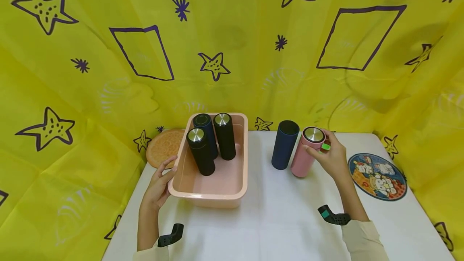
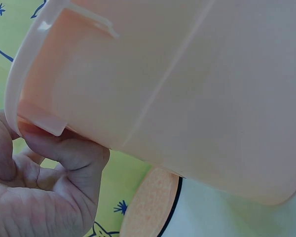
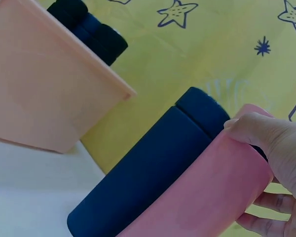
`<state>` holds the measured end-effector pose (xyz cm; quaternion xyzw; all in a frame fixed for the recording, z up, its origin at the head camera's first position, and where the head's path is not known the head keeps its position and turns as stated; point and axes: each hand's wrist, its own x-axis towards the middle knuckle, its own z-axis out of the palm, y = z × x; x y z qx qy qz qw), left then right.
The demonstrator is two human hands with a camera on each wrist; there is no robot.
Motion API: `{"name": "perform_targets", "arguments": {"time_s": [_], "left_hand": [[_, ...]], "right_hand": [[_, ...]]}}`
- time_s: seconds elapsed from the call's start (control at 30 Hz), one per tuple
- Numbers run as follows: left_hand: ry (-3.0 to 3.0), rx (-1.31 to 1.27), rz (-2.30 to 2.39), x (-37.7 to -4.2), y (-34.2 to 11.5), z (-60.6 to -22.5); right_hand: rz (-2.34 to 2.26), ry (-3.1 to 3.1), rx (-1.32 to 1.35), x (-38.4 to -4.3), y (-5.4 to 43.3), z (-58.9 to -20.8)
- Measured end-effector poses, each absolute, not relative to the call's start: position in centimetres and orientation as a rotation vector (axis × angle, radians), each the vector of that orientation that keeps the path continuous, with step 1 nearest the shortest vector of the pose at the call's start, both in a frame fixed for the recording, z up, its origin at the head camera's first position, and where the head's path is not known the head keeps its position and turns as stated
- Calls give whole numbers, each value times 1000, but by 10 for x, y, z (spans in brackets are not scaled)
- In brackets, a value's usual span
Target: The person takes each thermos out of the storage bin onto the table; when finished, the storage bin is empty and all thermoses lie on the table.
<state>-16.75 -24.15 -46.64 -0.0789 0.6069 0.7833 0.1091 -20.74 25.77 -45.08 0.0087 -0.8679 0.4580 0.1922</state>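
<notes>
My left hand (image 1: 158,184) grips the left rim of a peach plastic basin (image 1: 245,156). Inside the basin, two black flasks with silver tops, one in front (image 1: 203,156) and one farther right (image 1: 225,140), stand with a dark blue flask (image 1: 207,128) behind the front one. Over on the right, my right hand (image 1: 334,157) holds a pink flask (image 1: 301,162) near its silver-topped lid, thumb on the near side. A navy flask (image 1: 284,148) stands upright just left of it; the right wrist view shows the pink flask (image 3: 202,185) overlapping it.
Behind the basin's left side leans a round pizza-patterned mat (image 1: 163,148). A round mat with cartoon figures (image 1: 377,176) lies right of my right hand. Yellow patterned cloth (image 1: 246,92) rises along the back and sides of the white table (image 1: 261,212).
</notes>
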Motion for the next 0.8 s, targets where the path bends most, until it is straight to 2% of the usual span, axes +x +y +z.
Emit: {"name": "perform_targets", "arguments": {"time_s": [0.8], "left_hand": [[1796,-212,2303,-168,-243,-467]], "right_hand": [[1271,-2501,19,-219,258,-459]]}}
